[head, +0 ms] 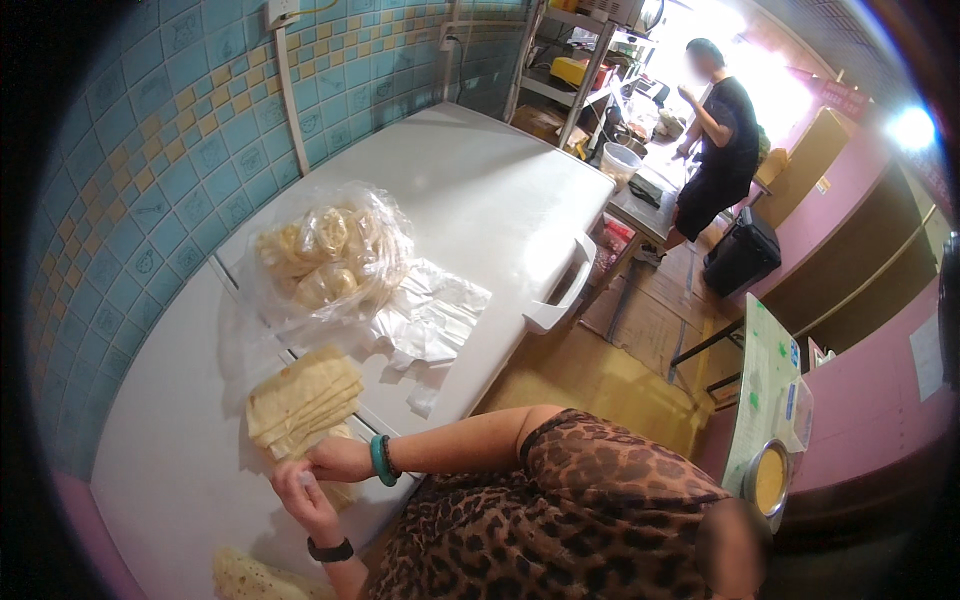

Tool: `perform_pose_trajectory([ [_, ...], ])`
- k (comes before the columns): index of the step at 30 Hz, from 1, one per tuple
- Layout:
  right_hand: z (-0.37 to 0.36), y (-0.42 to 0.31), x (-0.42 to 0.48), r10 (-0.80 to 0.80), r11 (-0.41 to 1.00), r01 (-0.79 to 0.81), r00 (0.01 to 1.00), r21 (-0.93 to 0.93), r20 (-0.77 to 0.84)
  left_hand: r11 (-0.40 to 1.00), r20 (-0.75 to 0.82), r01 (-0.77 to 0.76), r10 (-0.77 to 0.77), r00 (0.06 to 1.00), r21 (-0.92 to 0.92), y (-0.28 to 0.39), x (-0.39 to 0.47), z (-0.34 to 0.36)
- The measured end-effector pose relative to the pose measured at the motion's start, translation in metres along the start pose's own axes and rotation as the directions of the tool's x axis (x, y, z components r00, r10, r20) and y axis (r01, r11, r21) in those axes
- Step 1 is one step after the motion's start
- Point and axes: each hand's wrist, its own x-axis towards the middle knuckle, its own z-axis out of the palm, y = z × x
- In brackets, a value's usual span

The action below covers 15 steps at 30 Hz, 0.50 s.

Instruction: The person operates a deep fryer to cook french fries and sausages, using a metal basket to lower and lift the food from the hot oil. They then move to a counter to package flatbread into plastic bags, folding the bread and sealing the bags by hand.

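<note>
Close together, my right hand [341,459] with a turquoise bangle and my left hand [304,495] with a black wristband meet at the fingertips. Whether anything is pinched between them is hidden. They are over the near end of a stack of folded flat dough sheets [304,397]. More pale dough shows under my wrists. Beyond the stack, a clear plastic bag [334,247] holds several wrapped, pale food bundles. Crumpled silvery-white plastic bags [431,311] lie beside it. Below my left hand rests a speckled flatbread [259,576], partly cut off.
Everything lies on white chest-freezer lids [480,180] with a handle [562,292], against a tiled wall [202,142]. Behind me, a narrow table [757,390] bears a metal bowl [767,478] of yellow food. Another person [724,142] stands at a far counter near a black bin [742,251].
</note>
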Motion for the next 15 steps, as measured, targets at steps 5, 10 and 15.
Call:
perform_pose_trajectory([
  [5, 0.0, 0.021, 0.001, 0.073, 0.975, -0.089, 0.994, 0.202, 0.086, 0.993, 0.149, 0.108, -0.113, 0.982, 0.045, -0.009, -0.001, -0.01],
  [10, -0.01, 0.009, -0.001, 0.258, 0.909, -0.275, 0.962, 0.313, 0.094, 0.948, 0.244, 0.274, -0.307, 0.92, 0.162, -0.032, -0.021, -0.027],
  [15, -0.013, 0.04, 0.004, 0.279, 0.811, -0.422, 0.887, 0.404, 0.366, 0.907, 0.145, 0.415, -0.402, 0.904, -0.068, -0.002, -0.022, -0.014],
])
